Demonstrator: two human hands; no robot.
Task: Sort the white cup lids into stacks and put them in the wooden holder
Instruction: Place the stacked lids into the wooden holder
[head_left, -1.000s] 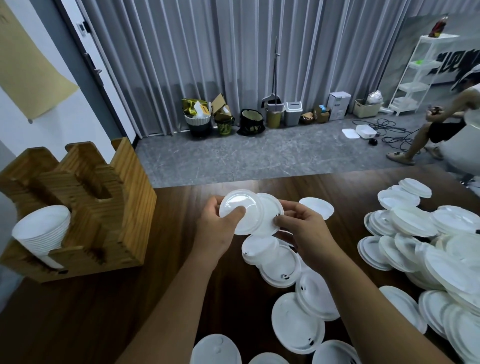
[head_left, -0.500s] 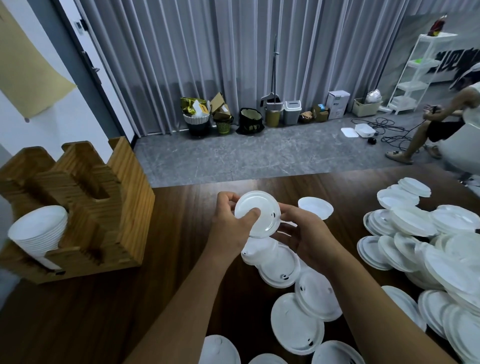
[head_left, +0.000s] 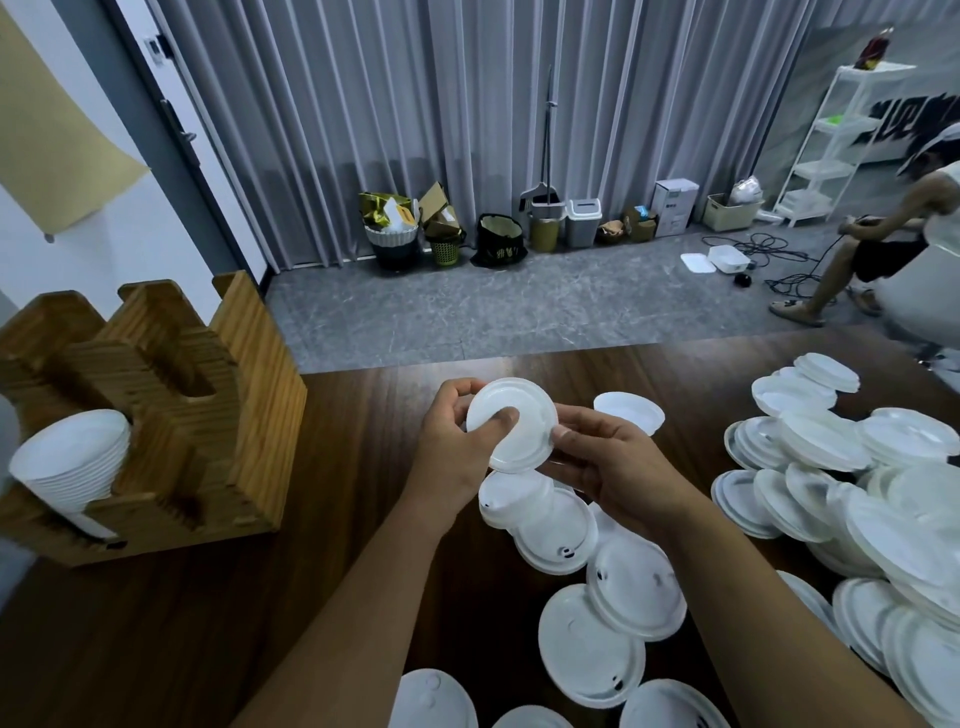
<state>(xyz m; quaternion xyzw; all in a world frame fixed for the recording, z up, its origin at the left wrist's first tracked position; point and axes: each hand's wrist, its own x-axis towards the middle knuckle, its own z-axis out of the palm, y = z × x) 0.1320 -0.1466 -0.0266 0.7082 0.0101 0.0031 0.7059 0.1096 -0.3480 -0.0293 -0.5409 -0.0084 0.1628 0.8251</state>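
Both hands hold a small stack of white lids above the table's middle. My left hand grips its left rim, thumb pressed on the top face. My right hand pinches the right rim with its fingertips. Loose white lids lie scattered below my hands. A large pile of lids covers the table's right side. One single lid lies just beyond my right hand. The wooden holder stands at the left, with a stack of lids in its front left slot.
The dark wooden table ends at a far edge over grey floor. Bins and boxes line the curtain. A seated person and a white shelf are at the far right.
Two lids held offset side by side a second ago have come together into one aligned stack. Both hands have shifted slightly to the right.
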